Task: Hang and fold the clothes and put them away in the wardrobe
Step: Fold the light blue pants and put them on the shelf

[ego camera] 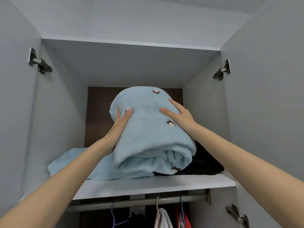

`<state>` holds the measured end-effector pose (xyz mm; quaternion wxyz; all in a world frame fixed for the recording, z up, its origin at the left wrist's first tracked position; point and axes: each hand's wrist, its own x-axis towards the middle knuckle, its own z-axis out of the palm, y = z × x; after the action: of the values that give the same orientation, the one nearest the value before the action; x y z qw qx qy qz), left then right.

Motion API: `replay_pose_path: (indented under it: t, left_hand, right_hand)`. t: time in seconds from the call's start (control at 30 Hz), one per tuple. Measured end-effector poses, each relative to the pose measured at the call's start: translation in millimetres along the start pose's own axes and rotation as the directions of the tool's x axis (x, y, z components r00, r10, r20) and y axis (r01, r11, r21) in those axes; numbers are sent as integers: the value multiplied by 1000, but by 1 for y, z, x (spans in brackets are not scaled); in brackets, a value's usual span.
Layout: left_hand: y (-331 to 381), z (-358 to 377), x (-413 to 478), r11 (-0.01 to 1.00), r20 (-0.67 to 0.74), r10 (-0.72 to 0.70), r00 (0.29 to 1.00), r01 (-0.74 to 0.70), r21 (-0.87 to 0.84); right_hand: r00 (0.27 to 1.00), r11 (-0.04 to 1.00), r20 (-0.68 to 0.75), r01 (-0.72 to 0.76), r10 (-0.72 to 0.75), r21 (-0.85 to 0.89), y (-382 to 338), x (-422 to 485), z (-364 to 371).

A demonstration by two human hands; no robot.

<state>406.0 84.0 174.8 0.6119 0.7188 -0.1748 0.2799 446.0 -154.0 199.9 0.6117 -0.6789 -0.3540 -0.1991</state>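
Observation:
A folded light blue fleece bundle point(151, 132) with small brown and white motifs stands on the wardrobe's top shelf point(156, 185). It leans partly on a dark folded garment point(204, 163) to its right. My left hand point(120, 122) grips the bundle's left side, thumb on the front and fingers round the edge. My right hand point(179, 112) lies flat on its upper right, fingers straight. A second light blue piece point(69, 163) spreads flat on the shelf to the left, under my left forearm.
Both wardrobe doors stand open, with metal hinges point(40, 63) on each side. Below the shelf runs a hanging rail point(134, 202) with a purple hanger, a white garment point(162, 218) and a red one point(185, 219). The shelf's back panel is dark brown.

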Motion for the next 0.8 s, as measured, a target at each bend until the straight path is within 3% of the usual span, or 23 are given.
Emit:
replay_pose_path:
  t: [0.37,0.5,0.67,0.73,0.8]
  left_hand:
    - [-63,45,156,990,92,-6,996,19,-140]
    - [-85,77,182,980,137,-113,984,133,-145]
    - [-127,109,173,931,205,-360,910,334,150]
    - [-136,109,175,886,143,-329,934,253,389]
    - [-128,108,181,747,82,-156,984,64,661]
  right_hand:
    - [995,990,-80,-66,56,-124,60,120,-49]
    - [983,970,-122,-159,138,-186,92,134,-72]
    - [943,862,-171,-330,285,-383,154,126,-100]
    - [925,790,-220,-378,308,-483,174,120,-102]
    - [927,712,-239,-375,288,-594,174,121,-100]
